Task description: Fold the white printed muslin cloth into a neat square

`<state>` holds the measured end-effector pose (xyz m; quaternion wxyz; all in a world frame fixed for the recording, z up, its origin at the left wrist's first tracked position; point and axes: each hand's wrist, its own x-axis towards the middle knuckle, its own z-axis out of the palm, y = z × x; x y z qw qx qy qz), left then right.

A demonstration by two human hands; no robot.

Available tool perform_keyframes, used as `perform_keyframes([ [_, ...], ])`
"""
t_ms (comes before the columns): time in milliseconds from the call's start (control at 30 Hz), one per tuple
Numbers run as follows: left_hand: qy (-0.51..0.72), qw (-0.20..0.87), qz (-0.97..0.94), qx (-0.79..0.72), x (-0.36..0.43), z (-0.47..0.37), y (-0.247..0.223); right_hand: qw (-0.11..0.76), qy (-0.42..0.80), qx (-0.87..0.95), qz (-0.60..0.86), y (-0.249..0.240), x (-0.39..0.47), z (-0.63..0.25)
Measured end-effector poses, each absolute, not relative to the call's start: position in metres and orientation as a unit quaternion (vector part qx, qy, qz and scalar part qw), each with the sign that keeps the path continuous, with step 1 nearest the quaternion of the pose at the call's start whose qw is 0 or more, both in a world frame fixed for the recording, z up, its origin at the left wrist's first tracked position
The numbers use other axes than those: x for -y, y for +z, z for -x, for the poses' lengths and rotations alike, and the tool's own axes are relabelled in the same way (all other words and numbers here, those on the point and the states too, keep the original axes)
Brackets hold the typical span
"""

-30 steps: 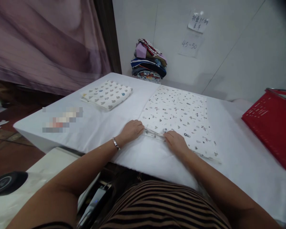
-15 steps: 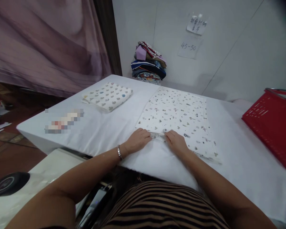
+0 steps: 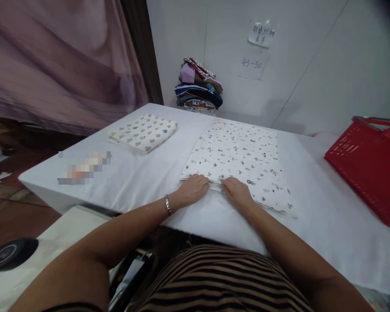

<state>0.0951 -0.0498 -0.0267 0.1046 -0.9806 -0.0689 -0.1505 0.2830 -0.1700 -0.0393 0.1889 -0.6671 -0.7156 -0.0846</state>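
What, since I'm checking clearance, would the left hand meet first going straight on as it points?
Beyond the patterned cloth it touches, the left hand probably meets the right hand, depth unclear.

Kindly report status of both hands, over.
Left hand, right hand: holding near edge of white, small-patterned rectangular cloth. Cloth mostly flat. Red plastic basket off to right, apart.

Forward, downward head view over table [image 3: 143, 173]

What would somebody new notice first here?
Likely the bright red basket at the right of the white-covered table. Then the white printed cloth near the middle, its near edge held by the left hand and right hand. Beyond the table's far edge, a colourful stack of folded fabric stands by the wall.
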Motion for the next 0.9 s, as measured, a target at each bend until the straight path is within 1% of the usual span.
perform_keyframes([
  [167, -0.149, 0.103, 0.98, 0.081, 0.053, -0.084, -0.027, 0.198, -0.112, 0.752, 0.618, -0.045, 0.173, -0.281],
  [300, -0.157, 0.052, 0.98, 0.111, 0.053, -0.084, -0.026, 0.198, -0.122, 0.77, 0.594, -0.046, 0.176, -0.277],
  [400, -0.169, 0.027, 0.979, 0.113, 0.053, -0.085, -0.026, 0.193, -0.106, 0.781, 0.584, -0.044, 0.179, -0.274],
  [500, -0.181, 0.013, 0.977, 0.117, 0.051, -0.084, -0.027, 0.177, -0.092, 0.784, 0.588, -0.043, 0.181, -0.272],
  [633, -0.185, 0.002, 0.975, 0.122, 0.05, -0.084, -0.027, 0.152, -0.105, 0.77, 0.611, -0.046, 0.178, -0.27],
  [733, -0.181, 0.009, 0.976, 0.122, 0.052, -0.084, -0.026, 0.128, -0.107, 0.767, 0.62, -0.048, 0.176, -0.27],
  [900, -0.156, 0.024, 0.979, 0.13, 0.054, -0.08, -0.027, 0.091, -0.072, 0.752, 0.649, -0.042, 0.175, -0.27],
])
